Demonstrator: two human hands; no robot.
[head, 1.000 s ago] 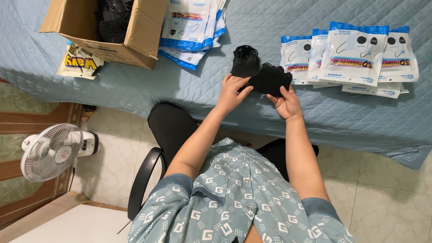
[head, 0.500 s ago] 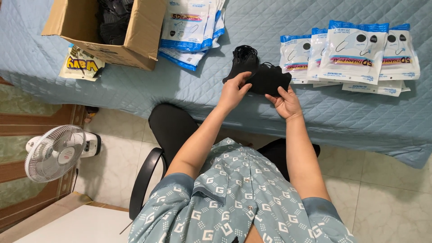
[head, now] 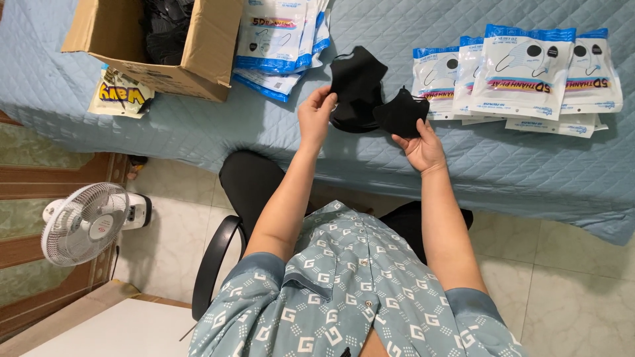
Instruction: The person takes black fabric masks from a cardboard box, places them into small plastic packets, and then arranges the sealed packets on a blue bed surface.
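My right hand (head: 421, 147) grips a folded black face mask (head: 401, 112) just above the quilted blue bed cover (head: 198, 125). My left hand (head: 316, 116) pinches the left edge of a stack of black masks (head: 357, 82) that lies on the cover. The two hands are a little apart, with the stack between and behind them. To the right lies a row of white-and-blue mask packets (head: 529, 73). A second pile of the same packets (head: 281, 39) sits to the left of the stack.
An open cardboard box (head: 198, 59) with black items inside stands at the back left, on a yellow-printed bag (head: 122, 96). A small white fan (head: 89, 221) stands on the tiled floor at the left. I sit on a black chair (head: 215, 264).
My hands have drawn apart: the right holds one black mask away from the stack, and the left has shifted to the stack's left edge.
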